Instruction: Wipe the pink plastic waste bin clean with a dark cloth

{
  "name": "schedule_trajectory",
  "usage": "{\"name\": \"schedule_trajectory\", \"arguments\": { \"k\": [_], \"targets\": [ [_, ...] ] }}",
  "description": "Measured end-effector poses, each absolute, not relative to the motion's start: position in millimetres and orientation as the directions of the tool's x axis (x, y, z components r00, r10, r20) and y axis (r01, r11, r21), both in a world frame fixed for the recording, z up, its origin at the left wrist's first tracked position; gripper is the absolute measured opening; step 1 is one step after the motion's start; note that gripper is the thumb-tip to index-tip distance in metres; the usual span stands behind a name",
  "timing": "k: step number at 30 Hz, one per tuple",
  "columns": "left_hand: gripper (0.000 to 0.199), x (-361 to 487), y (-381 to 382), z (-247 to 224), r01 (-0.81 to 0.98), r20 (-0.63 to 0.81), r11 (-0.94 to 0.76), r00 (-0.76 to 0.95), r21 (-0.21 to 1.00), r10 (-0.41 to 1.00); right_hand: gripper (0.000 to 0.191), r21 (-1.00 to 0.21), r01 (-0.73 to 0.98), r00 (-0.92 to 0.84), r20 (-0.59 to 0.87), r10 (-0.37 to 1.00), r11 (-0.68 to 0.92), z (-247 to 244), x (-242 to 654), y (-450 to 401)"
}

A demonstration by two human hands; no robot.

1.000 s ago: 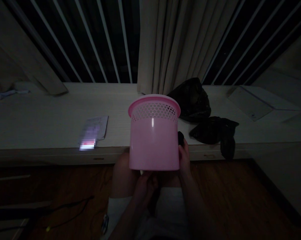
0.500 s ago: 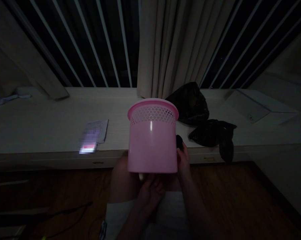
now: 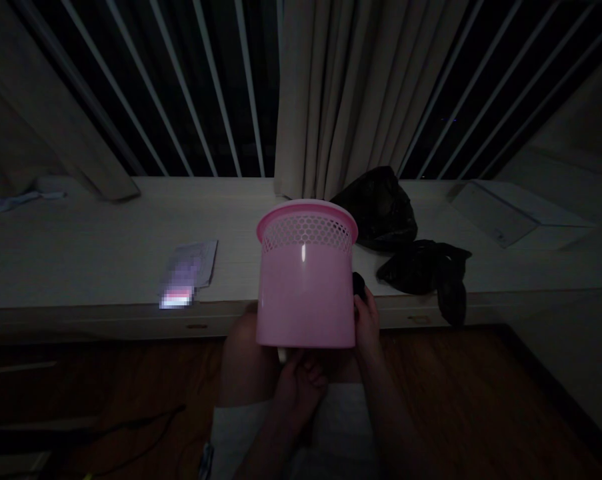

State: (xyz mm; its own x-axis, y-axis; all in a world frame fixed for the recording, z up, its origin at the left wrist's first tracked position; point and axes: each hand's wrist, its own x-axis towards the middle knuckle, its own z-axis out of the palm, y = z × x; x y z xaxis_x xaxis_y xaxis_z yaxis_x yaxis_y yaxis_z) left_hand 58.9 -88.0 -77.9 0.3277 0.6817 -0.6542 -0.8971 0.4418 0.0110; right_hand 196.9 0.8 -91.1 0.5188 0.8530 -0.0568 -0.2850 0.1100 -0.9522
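Note:
A pink wastebasket [image 3: 305, 293] stands over my lap, its wide rim up and a band of honeycomb holes below the rim. My right hand [image 3: 368, 327] grips its right side. Between those fingers and the wall, a black rounded thing [image 3: 359, 285] pokes out, its kind unclear. Just below the base, my left hand [image 3: 303, 387] has its palm turned up and its fingers curled in; what they hold, if anything, is too dark to make out. A pale stub [image 3: 282, 355] sticks out under the base near the left thumb.
Behind the basket runs a white ledge [image 3: 105, 247]. Black plastic bags [image 3: 381, 210] lie at its right, before a white box [image 3: 523, 213]. Papers [image 3: 205, 263] and a glowing blurred screen [image 3: 177, 298] lie left. A curtain [image 3: 325, 93] hangs at the barred window; a cable [image 3: 155, 419] crosses the floor.
The left hand's fingers have drawn slightly down from the basket's base. The basket and my right hand stay almost where they were; the whole view has shifted a little.

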Motion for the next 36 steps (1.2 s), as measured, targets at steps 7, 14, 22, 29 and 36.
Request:
{"name": "schedule_trajectory", "arguments": {
  "k": [7, 14, 22, 29, 36],
  "targets": [
    [0.026, 61.5, -89.0, -79.5, -0.912, -0.646, 0.41, 0.332, -0.033, 0.687, 0.053, -0.953, -0.273, 0.54, -0.041, 0.84, 0.129, -89.7, 196.1, 1.1],
    [0.027, 61.6, -87.4, -81.4, -0.913, -0.628, 0.407, 0.329, -0.02, 0.706, 0.054, -0.947, -0.293, 0.546, -0.052, 0.836, 0.133, -93.8, 197.2, 0.7],
    [0.028, 63.4, -88.4, -76.1, -0.912, -0.636, 0.405, 0.351, -0.066, 0.687, 0.058, -0.939, -0.329, 0.581, -0.116, 0.806, 0.102, -103.0, 201.7, 3.8],
    [0.029, 65.2, -86.3, -74.6, -0.903, -0.611, 0.41, 0.398, -0.129, 0.684, 0.061, -0.924, -0.369, 0.568, -0.138, 0.811, 0.101, -101.8, 202.8, 4.0],
    [0.025, 64.3, -86.9, -74.8, -0.886, -0.562, 0.421, 0.453, -0.196, 0.692, 0.062, -0.912, -0.399, 0.578, -0.167, 0.799, 0.098, -101.4, 202.5, 2.8]
  ]
}}
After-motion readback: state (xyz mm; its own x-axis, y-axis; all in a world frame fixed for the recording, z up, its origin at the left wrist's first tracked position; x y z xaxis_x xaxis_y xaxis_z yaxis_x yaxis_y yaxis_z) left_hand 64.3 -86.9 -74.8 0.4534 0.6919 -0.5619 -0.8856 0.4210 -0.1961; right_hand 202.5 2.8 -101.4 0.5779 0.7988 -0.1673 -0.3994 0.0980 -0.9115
